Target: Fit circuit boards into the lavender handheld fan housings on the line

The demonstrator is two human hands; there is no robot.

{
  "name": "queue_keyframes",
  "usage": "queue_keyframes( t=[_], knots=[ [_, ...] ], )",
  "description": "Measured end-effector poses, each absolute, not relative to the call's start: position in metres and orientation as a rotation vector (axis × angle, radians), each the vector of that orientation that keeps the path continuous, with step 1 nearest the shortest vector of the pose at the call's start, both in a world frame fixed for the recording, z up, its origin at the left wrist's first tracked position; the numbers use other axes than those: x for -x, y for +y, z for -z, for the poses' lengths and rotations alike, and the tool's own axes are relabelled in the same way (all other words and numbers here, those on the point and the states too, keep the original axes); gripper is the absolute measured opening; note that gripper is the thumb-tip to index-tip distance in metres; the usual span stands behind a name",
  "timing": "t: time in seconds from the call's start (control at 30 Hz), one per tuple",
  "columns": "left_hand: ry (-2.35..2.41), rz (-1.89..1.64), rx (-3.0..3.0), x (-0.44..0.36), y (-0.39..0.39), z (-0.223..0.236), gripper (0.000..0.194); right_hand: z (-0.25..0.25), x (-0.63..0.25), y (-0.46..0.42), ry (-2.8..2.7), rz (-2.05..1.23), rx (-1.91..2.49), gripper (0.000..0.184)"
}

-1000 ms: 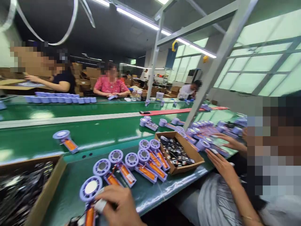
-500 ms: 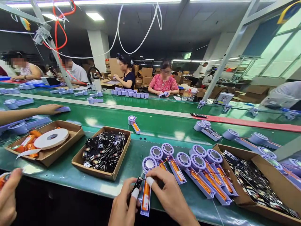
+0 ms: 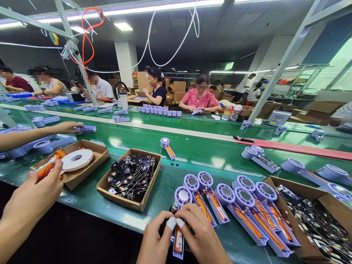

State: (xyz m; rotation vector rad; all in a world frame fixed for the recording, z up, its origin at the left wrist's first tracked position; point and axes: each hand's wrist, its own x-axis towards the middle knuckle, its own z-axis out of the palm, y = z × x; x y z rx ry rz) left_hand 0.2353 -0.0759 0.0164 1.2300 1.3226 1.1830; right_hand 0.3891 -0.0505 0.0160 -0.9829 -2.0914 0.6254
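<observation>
At a green conveyor line, a worker's left hand and right hand meet at the belt's near edge, fingertips pressed together in a pinch on a small black circuit board, most of it hidden by the fingers. White finger wraps cover a fingertip on each hand. The board sits just above the orange battery of a lilac fan housing, which lies flat on the belt with its round head pointing away and its middle blocked from view by the hands. Six more housings lie close by on the right, with a cardboard tray of wired circuit boards just past them. A second tray of boards sits to the left. Farther left, a co-worker's hand grips an orange battery above a tray holding a roll of white tape. Another co-worker's hand reaches over a lilac housing on the belt. Beyond, more workers sit along the next line beneath hanging white cables.
</observation>
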Motion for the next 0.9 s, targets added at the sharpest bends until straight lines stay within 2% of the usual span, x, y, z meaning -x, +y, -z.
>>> queue_keyframes(
  t=[0.23,0.37,0.57,0.83,0.9],
  knots=[
    [1.361,-1.164,-1.110,-0.231,-0.071,-0.016,0.016,-0.024,-0.392,-0.047,-2.129,-0.812,0.977,0.024],
    [1.421,-1.195,-1.353,-0.226,-0.070,-0.015,0.013,-0.033,-0.389,-0.047,-2.125,-0.836,1.046,0.023],
    [1.462,-1.135,-1.599,-0.222,-0.070,-0.006,0.017,-0.033,-0.385,-0.050,-1.957,-0.886,1.225,0.021],
    [1.378,-1.254,-1.122,-0.234,-0.081,-0.009,0.039,-0.027,-0.380,-0.052,-1.810,-0.752,1.163,0.015],
    [1.365,-1.295,-1.103,-0.236,-0.083,-0.009,0.039,-0.026,-0.377,-0.051,-1.803,-0.695,1.139,0.016]
  ],
)
